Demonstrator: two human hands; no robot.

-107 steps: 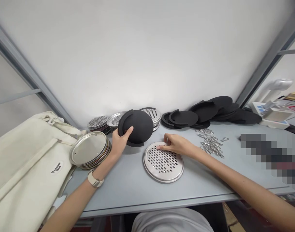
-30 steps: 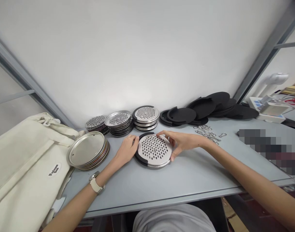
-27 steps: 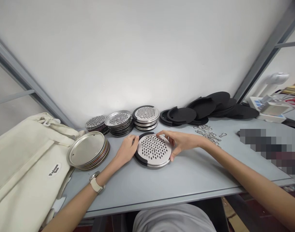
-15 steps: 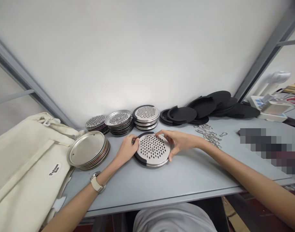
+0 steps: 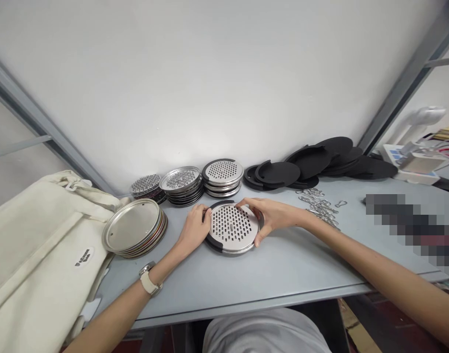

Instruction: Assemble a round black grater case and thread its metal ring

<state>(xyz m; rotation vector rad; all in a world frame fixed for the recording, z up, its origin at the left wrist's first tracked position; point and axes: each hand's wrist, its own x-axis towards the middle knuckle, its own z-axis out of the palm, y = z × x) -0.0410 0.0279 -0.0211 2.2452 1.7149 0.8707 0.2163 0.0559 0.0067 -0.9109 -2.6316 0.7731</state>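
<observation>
Clock directions are taken from the perforated metal disc (image 5: pixel 232 228), which lies on the grey desk (image 5: pixel 283 274) directly in front of the person. Nearest, at six o'clock, a lap in light grey cloth (image 5: pixel 264 333) shows below the desk's front edge. At eight o'clock, a watch with a pale strap (image 5: pixel 149 280) circles the left wrist. The left hand (image 5: pixel 195 226) meets the disc at ten o'clock, its fingers and thumb gripping the black rim (image 5: pixel 213 242) that wraps the disc's left side. The right hand (image 5: pixel 270 215) comes in from three o'clock, its fingers over the upper edge and its thumb at the lower right, grasping the disc. Well apart, at nine o'clock, are a cream bag (image 5: pixel 43 245) and, just beside it, a stack of round metal plates (image 5: pixel 132 226). At three o'clock lie loose metal clips (image 5: pixel 322 208). Farther back, two stacks of textured discs (image 5: pixel 180 180) sit toward ten o'clock, and a stack of slotted discs (image 5: pixel 224 171) at twelve. Black round holders (image 5: pixel 310 162) overlap in a pile from one to two o'clock, before the white wall (image 5: pixel 224 78).
</observation>
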